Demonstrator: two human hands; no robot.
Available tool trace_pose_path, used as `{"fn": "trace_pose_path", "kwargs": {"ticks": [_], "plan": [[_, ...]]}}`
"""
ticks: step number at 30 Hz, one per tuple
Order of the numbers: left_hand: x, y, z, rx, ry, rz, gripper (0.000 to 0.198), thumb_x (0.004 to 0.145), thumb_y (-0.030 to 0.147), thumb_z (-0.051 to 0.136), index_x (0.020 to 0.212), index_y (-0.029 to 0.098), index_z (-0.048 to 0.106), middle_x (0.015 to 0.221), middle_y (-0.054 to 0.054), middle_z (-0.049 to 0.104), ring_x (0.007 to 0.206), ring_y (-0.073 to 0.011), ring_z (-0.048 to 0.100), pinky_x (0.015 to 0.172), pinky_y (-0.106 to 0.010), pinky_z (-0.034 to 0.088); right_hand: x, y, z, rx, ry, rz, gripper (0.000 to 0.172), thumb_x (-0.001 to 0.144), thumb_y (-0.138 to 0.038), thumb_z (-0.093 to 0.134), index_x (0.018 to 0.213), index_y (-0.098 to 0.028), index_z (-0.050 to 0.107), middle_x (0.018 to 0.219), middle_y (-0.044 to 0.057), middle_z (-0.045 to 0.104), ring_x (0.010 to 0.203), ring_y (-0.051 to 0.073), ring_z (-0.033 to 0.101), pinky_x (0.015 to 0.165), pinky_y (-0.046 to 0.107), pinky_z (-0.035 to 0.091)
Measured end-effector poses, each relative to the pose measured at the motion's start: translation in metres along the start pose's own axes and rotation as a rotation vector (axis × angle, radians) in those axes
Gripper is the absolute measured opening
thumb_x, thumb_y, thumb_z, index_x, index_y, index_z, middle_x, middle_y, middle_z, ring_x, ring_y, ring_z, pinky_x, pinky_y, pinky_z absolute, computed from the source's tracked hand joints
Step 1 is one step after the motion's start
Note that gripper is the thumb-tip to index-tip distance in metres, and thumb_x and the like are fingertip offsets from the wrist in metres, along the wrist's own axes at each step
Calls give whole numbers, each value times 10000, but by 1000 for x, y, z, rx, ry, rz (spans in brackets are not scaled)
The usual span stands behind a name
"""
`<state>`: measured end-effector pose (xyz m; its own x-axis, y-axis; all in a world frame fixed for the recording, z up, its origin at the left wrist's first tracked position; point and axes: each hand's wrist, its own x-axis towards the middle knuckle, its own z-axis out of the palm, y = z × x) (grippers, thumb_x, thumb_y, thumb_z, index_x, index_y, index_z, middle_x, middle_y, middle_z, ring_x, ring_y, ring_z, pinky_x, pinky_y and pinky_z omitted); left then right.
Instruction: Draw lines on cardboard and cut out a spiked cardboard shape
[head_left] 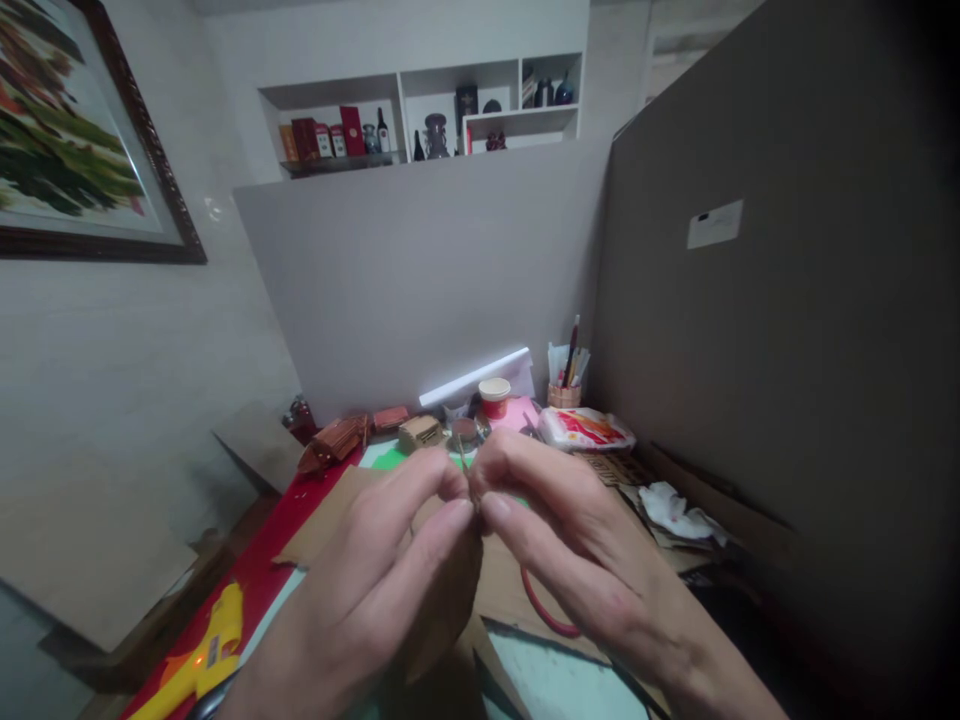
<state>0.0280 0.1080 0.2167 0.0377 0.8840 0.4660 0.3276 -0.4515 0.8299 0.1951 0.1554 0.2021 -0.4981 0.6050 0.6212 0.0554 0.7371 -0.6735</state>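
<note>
My left hand (397, 560) and my right hand (562, 530) meet in the middle of the view, thumbs and forefingers pinched together. Between the fingertips is a piece of brown cardboard (450, 600), seen nearly edge-on. Its thin upper end sticks up above the fingers, while the broader part hangs below and behind my left thumb. The fingers hide much of the pinched edge. Under my right hand shows a red scissors-like handle loop (551, 620), resting on flat cardboard (517, 600).
A yellow glue gun (206, 650) with a glowing light lies at the lower left on red cloth (270, 540). Behind stand small cardboard pieces (420, 433), a paper cup (494, 397), a pen holder (564, 395) and a tissue pack (585, 430). Grey panels (435, 280) enclose the back and right.
</note>
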Motion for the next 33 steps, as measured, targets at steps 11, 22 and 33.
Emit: {"fn": "trace_pose_path", "kwargs": {"ticks": [11, 22, 33], "plan": [[2, -11, 1, -74, 47, 18, 256, 873, 415, 678, 656, 285, 642, 603, 1, 559, 609, -209, 489, 549, -297, 398, 1, 0, 1, 17, 3, 17, 218, 1034, -176, 483, 823, -224, 466, 831, -32, 501, 783, 133, 507, 705, 269, 398], [1, -10, -2, -18, 3, -8, 209, 924, 396, 627, 771, 271, 694, 702, -14, 609, 693, -214, 531, 600, -291, 406, -1, 2, 2, -1, 5, -2, 184, 1014, -189, 495, 834, -219, 471, 837, -29, 508, 781, 136, 508, 693, 281, 390], [3, -15, -1, -91, 28, 22, 233, 867, 390, 694, 671, 272, 651, 617, 0, 561, 650, -213, 506, 569, -298, 388, -1, 1, 2, -15, 12, 6, 170, 988, -167, 498, 830, -219, 469, 836, -28, 520, 767, 136, 501, 695, 279, 389]]}}
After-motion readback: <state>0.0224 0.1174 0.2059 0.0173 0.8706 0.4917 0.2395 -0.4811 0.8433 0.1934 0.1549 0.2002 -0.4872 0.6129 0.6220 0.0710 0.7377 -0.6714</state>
